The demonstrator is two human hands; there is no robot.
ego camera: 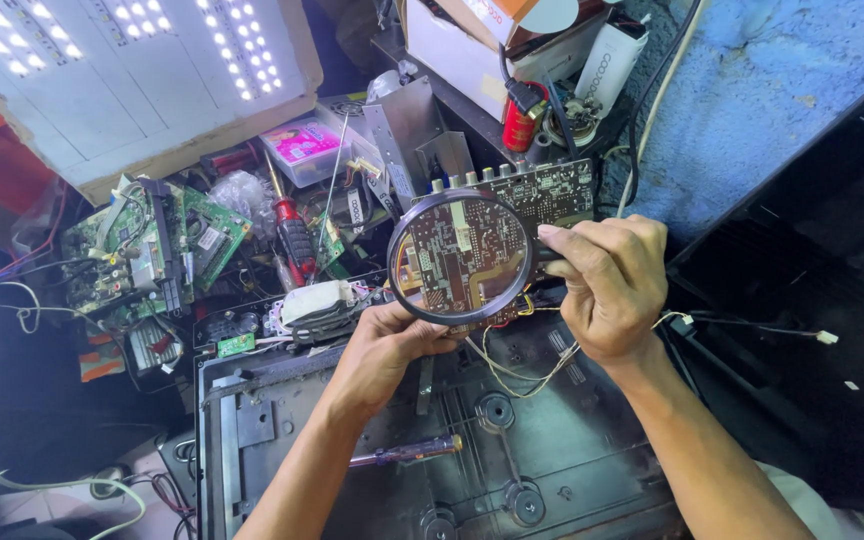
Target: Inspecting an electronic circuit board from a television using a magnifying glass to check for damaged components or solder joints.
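Observation:
My right hand (612, 285) grips the handle of a round magnifying glass (460, 256) and holds it over a dark circuit board (550, 190). The board's copper traces show enlarged through the lens. My left hand (382, 345) reaches under the board's lower edge and supports it there, fingers mostly hidden behind the lens. The board is tilted up above a black metal chassis (372, 420). Thin yellow and white wires (522, 365) hang from the board toward the chassis.
A purple-handled screwdriver (407, 452) lies on the chassis. A red-handled screwdriver (292, 235), green circuit boards (152, 250) and loose parts crowd the bench at left. A lit white LED panel (132, 70) leans at top left. Boxes and a red capacitor (520, 122) stand behind.

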